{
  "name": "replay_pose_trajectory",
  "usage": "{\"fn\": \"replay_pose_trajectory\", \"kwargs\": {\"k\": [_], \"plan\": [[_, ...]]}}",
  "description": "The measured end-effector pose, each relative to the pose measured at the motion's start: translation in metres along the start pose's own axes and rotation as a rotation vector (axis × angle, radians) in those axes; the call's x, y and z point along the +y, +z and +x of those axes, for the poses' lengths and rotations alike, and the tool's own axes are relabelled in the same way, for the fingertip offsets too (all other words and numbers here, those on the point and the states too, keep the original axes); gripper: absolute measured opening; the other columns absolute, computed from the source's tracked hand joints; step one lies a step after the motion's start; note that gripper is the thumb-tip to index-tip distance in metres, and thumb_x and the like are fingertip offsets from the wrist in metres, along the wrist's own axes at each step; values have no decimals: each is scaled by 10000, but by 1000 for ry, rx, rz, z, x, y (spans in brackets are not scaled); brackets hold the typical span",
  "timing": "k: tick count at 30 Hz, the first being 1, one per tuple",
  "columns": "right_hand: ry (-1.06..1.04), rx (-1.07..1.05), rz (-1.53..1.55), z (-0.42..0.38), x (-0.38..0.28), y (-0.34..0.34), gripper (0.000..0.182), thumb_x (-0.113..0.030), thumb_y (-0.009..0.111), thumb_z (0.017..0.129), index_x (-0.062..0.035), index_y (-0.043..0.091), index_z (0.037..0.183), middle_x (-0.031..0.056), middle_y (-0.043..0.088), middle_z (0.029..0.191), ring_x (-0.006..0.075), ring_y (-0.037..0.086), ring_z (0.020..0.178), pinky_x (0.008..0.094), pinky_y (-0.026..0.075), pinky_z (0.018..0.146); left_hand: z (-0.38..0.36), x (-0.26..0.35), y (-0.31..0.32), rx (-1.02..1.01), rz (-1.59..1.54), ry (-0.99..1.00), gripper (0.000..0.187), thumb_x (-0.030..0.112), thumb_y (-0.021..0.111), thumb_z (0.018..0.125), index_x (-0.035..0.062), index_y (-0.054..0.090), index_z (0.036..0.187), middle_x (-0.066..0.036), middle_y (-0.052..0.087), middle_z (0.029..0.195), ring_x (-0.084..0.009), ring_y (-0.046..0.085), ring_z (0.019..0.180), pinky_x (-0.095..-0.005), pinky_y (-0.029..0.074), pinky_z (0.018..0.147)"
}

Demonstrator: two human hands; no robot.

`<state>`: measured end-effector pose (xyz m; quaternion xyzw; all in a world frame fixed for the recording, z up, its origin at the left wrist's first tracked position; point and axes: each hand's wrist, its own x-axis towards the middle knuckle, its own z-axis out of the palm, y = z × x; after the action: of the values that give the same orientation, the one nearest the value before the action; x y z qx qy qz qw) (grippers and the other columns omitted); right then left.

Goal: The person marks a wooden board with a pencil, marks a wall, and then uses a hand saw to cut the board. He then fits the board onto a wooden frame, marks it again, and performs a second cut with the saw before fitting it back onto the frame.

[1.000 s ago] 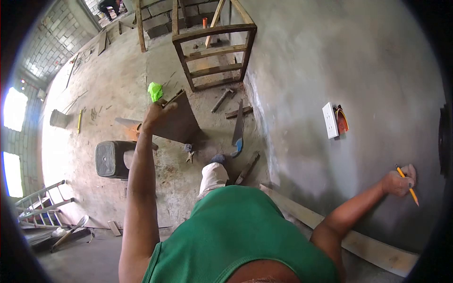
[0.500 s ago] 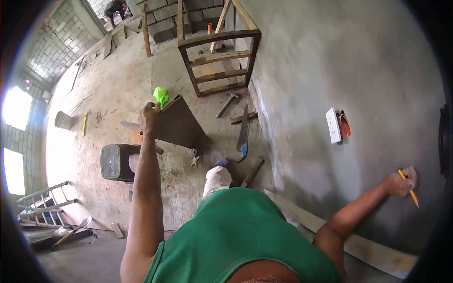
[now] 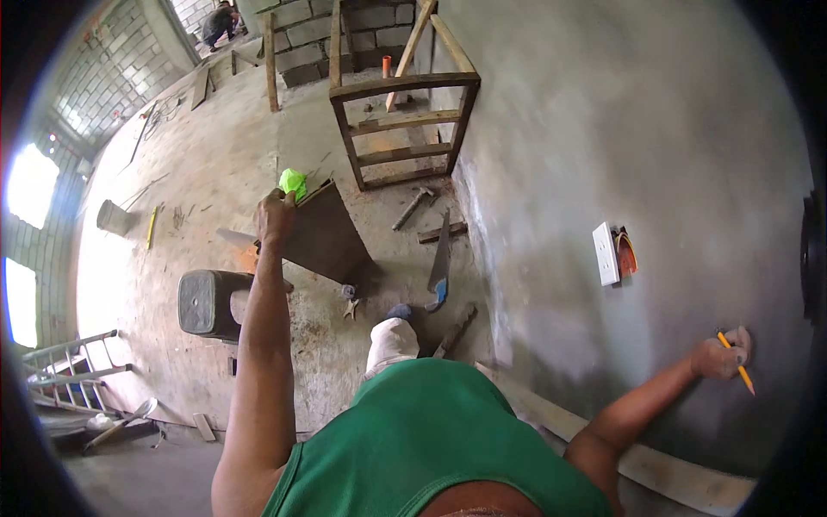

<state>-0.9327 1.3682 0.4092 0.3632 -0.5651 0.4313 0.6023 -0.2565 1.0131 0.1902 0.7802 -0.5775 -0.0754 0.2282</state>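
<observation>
My left hand (image 3: 276, 214) is closed on the near-left top corner of a dark flat board (image 3: 329, 234), which stands tilted above the floor. A bright green cloth or bag (image 3: 293, 183) shows just beyond those fingers. Partly behind my left hand and forearm lies a saw with an orange handle (image 3: 248, 257). Far to the right, my right hand (image 3: 722, 355) is closed around a yellow pencil (image 3: 746, 379), its tip pointing down and right. That hand rests close against the grey plastered wall (image 3: 551, 146), below a white outlet plate (image 3: 606, 254) hanging beside an orange wall box (image 3: 624, 252).
A wooden frame (image 3: 405, 84) stands against the wall. On the floor lie a hammer (image 3: 412, 209), a blue-handled handsaw (image 3: 440, 258) and wood scraps. A dark stool (image 3: 209, 303) stands left, near a ladder (image 3: 77, 379). Another person (image 3: 220, 22) crouches far back.
The view has shifted slightly. My right hand, still with the pencil, shows a little lower and further left; my left hand keeps its hold on the board.
</observation>
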Motion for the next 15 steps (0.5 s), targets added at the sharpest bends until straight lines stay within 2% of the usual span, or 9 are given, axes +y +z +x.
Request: {"fn": "replay_pose_trajectory", "kwargs": {"k": [3,5,7,9,11,15], "plan": [[-52,34,-36,-1,6,3,714,-435,181,1073,4,653,767,89,648,700,203,617,628,318,524,579,2,-6,-2,40,-28,-28,393,432,589,872,82,710,1004,-207,697,978,-384,663,938,-487,502,823],[-138,-30,-260,-1,15,0,715,-444,170,1069,-9,661,785,107,680,769,221,649,666,335,550,618,9,-14,5,33,3,13,395,439,585,870,79,699,987,-206,695,970,-389,661,933,-490,504,822],[-219,-23,-296,1,19,4,705,-431,177,1071,-5,676,813,113,682,789,231,655,675,332,558,629,9,-12,5,30,-57,-6,383,438,581,870,91,692,988,-197,695,947,-391,662,927,-490,506,825],[-156,-42,-203,0,24,4,698,-415,181,1073,5,681,827,116,685,793,236,658,678,329,562,637,10,-11,8,77,-48,38,364,424,580,875,111,690,1024,-190,693,932,-388,662,922,-489,509,824],[-103,-72,-126,0,23,7,690,-399,185,1075,15,686,841,119,687,797,241,662,681,326,566,645,10,-11,18,202,-67,70,317,388,587,872,104,694,963,-185,691,897,-384,666,884,-485,517,795],[-87,-109,-111,5,23,5,671,-376,201,1071,28,699,872,128,693,812,257,661,697,327,561,646,3,-3,-3,191,-67,70,278,350,597,864,85,680,875,-180,688,863,-382,668,837,-482,523,758]]}}
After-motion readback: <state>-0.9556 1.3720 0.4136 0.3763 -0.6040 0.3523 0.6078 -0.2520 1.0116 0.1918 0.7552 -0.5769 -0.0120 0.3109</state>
